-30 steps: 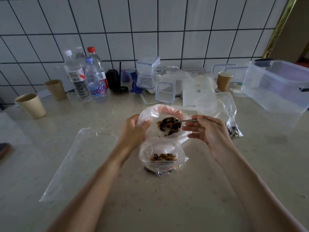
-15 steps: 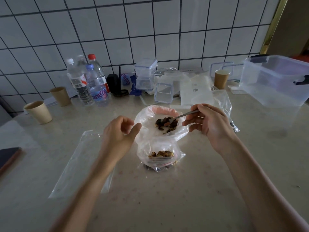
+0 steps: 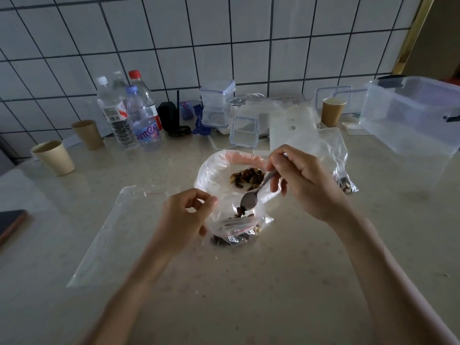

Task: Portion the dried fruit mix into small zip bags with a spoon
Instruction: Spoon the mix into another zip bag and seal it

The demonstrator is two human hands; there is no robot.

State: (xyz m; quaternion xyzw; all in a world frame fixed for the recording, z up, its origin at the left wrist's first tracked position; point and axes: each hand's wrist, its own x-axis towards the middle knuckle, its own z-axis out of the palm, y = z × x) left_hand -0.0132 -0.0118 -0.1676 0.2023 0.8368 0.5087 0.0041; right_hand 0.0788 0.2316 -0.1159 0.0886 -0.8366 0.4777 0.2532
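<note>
Nearest on the bench (image 3: 249,282), the small zip bag (image 3: 234,230) stands open with fruit already in its bottom. The left hand (image 3: 184,217) pinches the bag's left rim between thumb and curled fingers. Just above its mouth hangs the spoon (image 3: 251,199), bowl tipped down, pieces dropping off; the right hand (image 3: 303,181) has a closed grip on its handle. Behind sits the big bag of dried fruit mix (image 3: 246,178), open. Far left stand water bottles (image 3: 139,120); far right, a clear tub (image 3: 413,115).
</note>
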